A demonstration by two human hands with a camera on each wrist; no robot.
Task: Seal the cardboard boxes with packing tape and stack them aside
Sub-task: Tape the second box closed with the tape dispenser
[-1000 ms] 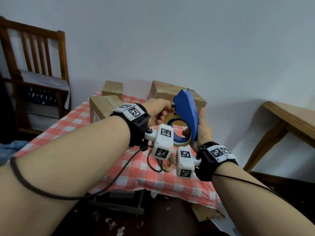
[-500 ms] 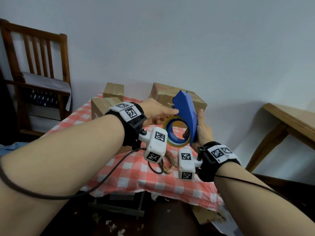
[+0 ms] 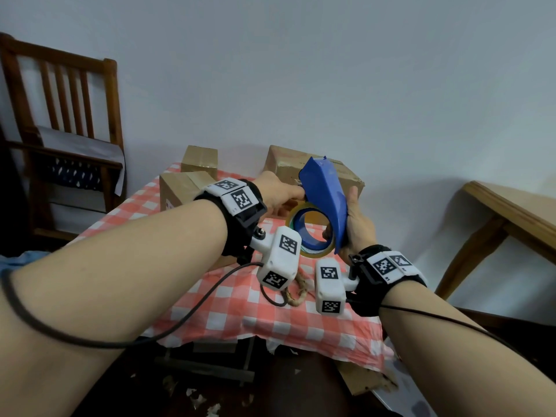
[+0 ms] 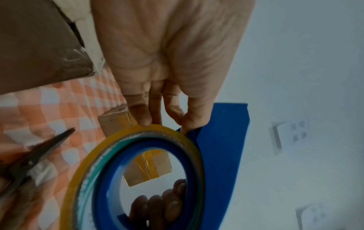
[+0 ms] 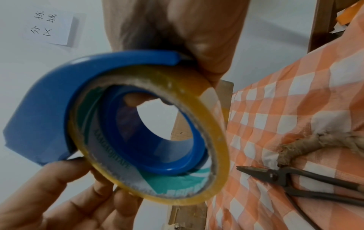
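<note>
Item: tape dispenser (image 3: 323, 200), gripped by right hand (image 3: 356, 224); left hand (image 3: 279, 195) fingers (image 4: 141, 113) straight, touching the tape roll (image 4: 138, 171). Step: freeing tape end; next, reach a box (image 3: 304, 165).

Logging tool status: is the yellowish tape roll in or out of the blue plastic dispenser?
In: the tape roll sits around the dispenser hub.

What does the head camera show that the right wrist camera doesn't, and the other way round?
Only the head view shows the wooden chair, the three cardboard boxes together, and both forearms. Only the right wrist view shows the black scissors lying on the checked cloth and a paper note on the wall. Both show the blue tape dispenser with its yellowish roll, the right hand gripping it.
</note>
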